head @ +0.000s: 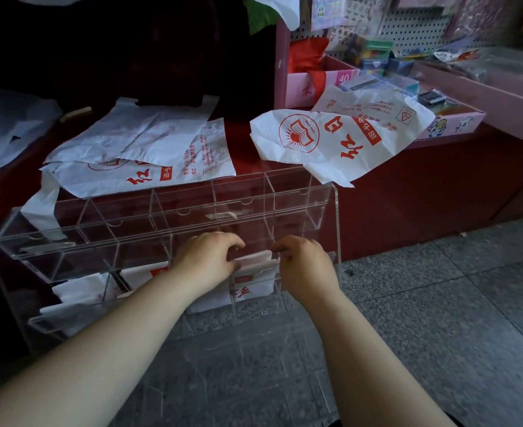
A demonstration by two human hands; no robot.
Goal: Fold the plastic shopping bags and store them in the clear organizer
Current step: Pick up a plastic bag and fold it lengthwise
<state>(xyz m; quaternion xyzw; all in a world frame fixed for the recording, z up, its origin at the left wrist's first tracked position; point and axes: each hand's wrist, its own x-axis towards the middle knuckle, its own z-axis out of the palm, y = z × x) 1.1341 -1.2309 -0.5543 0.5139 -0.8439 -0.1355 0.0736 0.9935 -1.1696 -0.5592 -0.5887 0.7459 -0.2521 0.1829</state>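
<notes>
A clear organizer (315, 208) of several rows of small compartments is seen in front of the near edge of a dark red counter (241, 143), with its lower part against the grey stone floor (439, 288); what it rests on cannot be told.

A folded bag (254, 261) – white, a narrow strip – is held at the open front of a compartment right of the middle, in the middle row. It is gripped at both ends. The left hand (207, 257) is curled round its left end, fingers above and thumb below. The right hand (303, 263) is closed on its right end, fingertips bent in toward the compartment. The folded bag lies directly between the two hands and touches both, and both forearms reach in from the lower edge of the view.

Directly beneath the held strip, in the row below, a stored bag (241, 292) with red print is seen behind the clear front. More folded white bags (78, 295) fill the compartments to the left in that row. The top row looks unfilled.

On the counter behind the organizer, well apart from the hands, a flat bag (136, 149) with red lettering is spread out at the left, one handle hanging over the counter's edge beside the organizer. A crumpled bag (331, 140) with a round red book logo lies at the right – its lower edge droops past the organizer's top right corner. Pink boxes (312, 84) of small goods stand further back.
</notes>
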